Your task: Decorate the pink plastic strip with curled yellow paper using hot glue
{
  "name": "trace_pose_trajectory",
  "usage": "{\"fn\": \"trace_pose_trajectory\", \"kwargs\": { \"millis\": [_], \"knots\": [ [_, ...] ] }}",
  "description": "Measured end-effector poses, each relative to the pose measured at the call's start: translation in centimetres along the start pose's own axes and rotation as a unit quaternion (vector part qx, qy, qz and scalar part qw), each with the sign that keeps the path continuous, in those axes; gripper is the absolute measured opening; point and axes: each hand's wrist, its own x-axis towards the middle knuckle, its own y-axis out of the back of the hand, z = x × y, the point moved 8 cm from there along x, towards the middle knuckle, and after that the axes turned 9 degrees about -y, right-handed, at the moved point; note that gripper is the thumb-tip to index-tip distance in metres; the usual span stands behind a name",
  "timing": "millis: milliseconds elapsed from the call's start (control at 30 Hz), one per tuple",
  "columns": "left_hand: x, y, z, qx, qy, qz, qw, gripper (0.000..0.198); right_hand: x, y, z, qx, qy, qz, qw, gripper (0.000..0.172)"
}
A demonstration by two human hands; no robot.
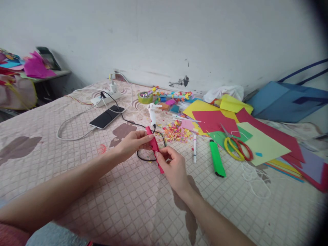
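A narrow folded strip of red paper (154, 144) is held slanting over the table between both hands. My left hand (137, 141) pinches its upper part, thumb on top. Lower down, my right hand (174, 165) grips the strip between thumb and fingers. Just beyond the strip stands a white hot glue gun (152, 114) with a black cord (139, 157) looping under the hands. To the right of it lies a heap of small colourful paper scraps (176, 132). A white marker pen (194, 148) rests to the right of my right hand.
A green box cutter (217, 159) and yellow-and-red scissors (237, 148) lie to the right, by stacked coloured paper (266, 143) and white string (256, 177). A phone (107, 117) charges at the left near a power strip (106, 99). Green tape (145, 97) sits farther back.
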Motion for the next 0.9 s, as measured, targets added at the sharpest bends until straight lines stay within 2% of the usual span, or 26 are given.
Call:
{"fn": "trace_pose_trajectory", "kwargs": {
  "millis": [300, 533, 700, 900],
  "knots": [
    [-0.1, 0.1, 0.6, 0.002, -0.016, -0.001, 1.0, 0.023, -0.1, -0.3, 0.1, 0.024, -0.014, -0.013, 1.0, 0.013],
    [0.0, 0.9, 0.8, 0.038, -0.024, 0.014, 0.999, 0.024, -0.3, -0.8, 0.0, 0.029, -0.011, -0.031, 0.999, 0.015],
    [0.1, 0.9, 1.1, 0.05, -0.024, -0.003, 0.998, 0.031, -0.3, -0.9, 0.2, 0.032, -0.021, -0.032, 0.999, 0.014],
    [0.3, 1.9, 1.2, 0.077, -0.025, 0.022, 0.996, 0.036, -0.6, -1.5, 0.2, 0.045, -0.033, -0.06, 0.997, 0.014]
  ]
}}
